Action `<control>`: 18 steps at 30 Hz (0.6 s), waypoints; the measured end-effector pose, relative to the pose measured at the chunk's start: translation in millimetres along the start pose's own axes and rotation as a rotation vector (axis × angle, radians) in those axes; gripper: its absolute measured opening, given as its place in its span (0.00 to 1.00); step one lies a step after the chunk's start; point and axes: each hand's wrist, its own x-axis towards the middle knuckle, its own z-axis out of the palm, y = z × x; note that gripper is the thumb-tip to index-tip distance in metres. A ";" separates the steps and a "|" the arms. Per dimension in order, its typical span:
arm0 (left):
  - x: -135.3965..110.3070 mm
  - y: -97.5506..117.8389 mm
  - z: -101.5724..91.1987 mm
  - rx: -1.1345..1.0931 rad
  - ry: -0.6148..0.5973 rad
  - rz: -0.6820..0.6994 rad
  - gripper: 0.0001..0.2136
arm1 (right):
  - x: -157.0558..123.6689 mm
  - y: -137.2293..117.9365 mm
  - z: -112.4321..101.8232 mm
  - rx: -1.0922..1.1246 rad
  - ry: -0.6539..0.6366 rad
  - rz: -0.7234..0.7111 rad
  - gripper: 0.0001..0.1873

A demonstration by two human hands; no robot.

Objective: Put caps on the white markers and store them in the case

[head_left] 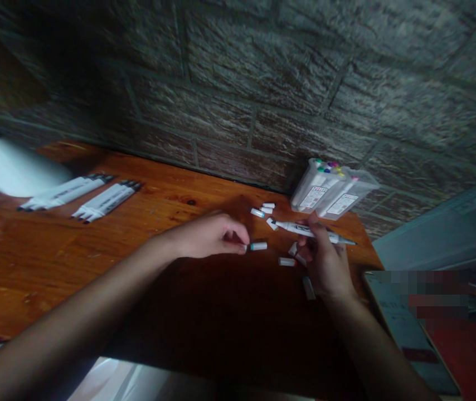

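My right hand (325, 256) grips a white marker (296, 228) near its middle, with both dark tips uncapped. The marker is tilted, one tip pointing left and the other right. My left hand (217, 236) is closed in a pinch near the table, a small white marker cap (245, 248) partly showing at its fingertips. Just to the right of those fingertips lies a white cap with a teal end (258, 246). Several loose caps lie around both hands, among them a cap with a reddish end (287, 262) and a greyish cap (309, 288) beside my right wrist.
Two clear plastic cases (346, 192) stand at the back right, holding some coloured-end markers. Two rows of white markers (106, 201) lie on the left of the wooden table (158, 189). A white rounded object (20, 170) is at far left. A stone-block wall rises behind.
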 end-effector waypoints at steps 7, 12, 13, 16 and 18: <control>3.3 -0.5 6.8 -0.124 0.282 0.110 0.13 | -2.0 6.4 0.6 -0.136 -0.060 -0.057 0.15; 5.0 5.6 15.3 -0.395 0.237 0.133 0.16 | -4.7 5.2 2.5 -0.221 -0.111 -0.067 0.14; 5.2 7.1 15.6 -0.429 0.245 0.133 0.16 | -5.1 4.7 2.9 -0.232 -0.122 -0.065 0.14; 5.3 10.3 14.6 -0.428 0.277 0.173 0.14 | -6.0 3.1 4.0 -0.245 -0.157 -0.066 0.13; 5.4 11.1 14.4 -0.391 0.284 0.210 0.14 | -6.3 1.9 4.5 -0.260 -0.192 -0.075 0.12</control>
